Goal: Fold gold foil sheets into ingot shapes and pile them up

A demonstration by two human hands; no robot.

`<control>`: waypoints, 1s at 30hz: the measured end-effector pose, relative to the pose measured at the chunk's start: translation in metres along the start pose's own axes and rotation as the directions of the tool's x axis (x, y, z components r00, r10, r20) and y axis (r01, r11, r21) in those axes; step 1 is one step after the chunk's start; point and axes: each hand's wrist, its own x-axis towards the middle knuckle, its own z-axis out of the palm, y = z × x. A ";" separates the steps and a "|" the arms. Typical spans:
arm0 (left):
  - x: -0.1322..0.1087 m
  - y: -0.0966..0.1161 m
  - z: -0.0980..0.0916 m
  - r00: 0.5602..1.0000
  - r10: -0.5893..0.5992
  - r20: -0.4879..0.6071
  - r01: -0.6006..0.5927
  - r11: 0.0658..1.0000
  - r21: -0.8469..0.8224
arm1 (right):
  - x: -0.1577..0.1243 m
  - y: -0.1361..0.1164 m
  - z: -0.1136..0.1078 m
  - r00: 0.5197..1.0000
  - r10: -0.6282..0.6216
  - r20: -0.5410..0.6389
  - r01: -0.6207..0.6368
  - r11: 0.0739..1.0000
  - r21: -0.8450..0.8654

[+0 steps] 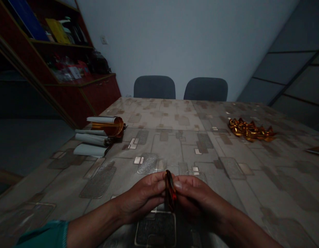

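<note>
Being pinched between the fingers of both bare hands, a narrow strip of glossy amber foil (170,190) is held upright above the tabletop, close to the near edge of the table. The left hand (141,198) is curled against one side of the strip and the right hand (198,196) against the other. Both are closed on it without being clenched into fists, and the fingers almost meet around it. A teal sleeve (43,234) is seen at the left forearm. Under the hands, a grey-beige patterned vinyl tablecloth (159,117) marked with rounded rectangles is spread. To the left, a curled white paper roll lined with amber foil (106,125) is laid beside flattened white paper rolls (91,150). To the right, a heap of crinkled gold foil pieces (249,130) is lying well apart from the hands. Beyond the table, two dark grey chair backs (154,87) are placed side by side, and a reddish-brown wooden shelf unit (71,86) holding folders and books is seen at the left.
</note>
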 end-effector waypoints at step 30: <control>0.002 0.004 0.003 1.000 -0.016 -0.017 0.016 1.000 0.003 | 0.001 0.007 0.002 0.998 -0.028 -0.057 0.038 0.981 0.191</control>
